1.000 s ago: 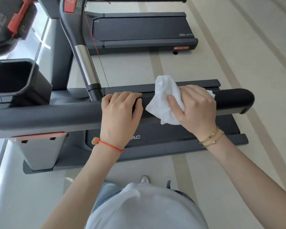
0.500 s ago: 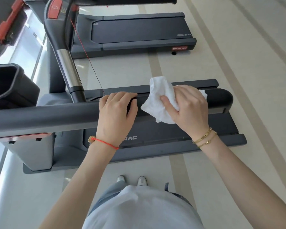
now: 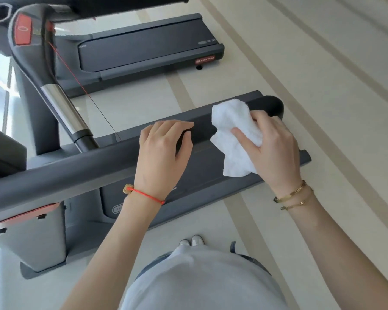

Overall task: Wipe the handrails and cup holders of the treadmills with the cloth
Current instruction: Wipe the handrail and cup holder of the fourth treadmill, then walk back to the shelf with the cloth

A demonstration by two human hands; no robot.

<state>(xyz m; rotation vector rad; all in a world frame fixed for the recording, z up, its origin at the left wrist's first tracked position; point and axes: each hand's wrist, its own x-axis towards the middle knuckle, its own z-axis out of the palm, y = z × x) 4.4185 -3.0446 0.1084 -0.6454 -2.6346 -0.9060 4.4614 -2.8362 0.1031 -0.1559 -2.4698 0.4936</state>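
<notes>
A dark grey handrail (image 3: 81,173) of the near treadmill runs from the left edge up to its rounded end at the right. My right hand (image 3: 271,148) grips a crumpled white cloth (image 3: 233,135) and presses it onto the rail close to that end. My left hand (image 3: 164,153) rests on top of the rail just left of the cloth, fingers curled over its far side, thumb on the near side. No cup holder is clearly in view.
The treadmill's belt deck (image 3: 211,182) lies under the rail. A chrome and black inner grip (image 3: 65,108) with a red stop button (image 3: 23,32) and red cord rises at the left. A second treadmill (image 3: 143,50) stands beyond. Pale striped floor (image 3: 323,86) spreads to the right.
My right hand has slid the cloth along the rail toward its rounded end. My view has shifted, so the rail now slants and the cup holder has left the frame. My left hand keeps its place.
</notes>
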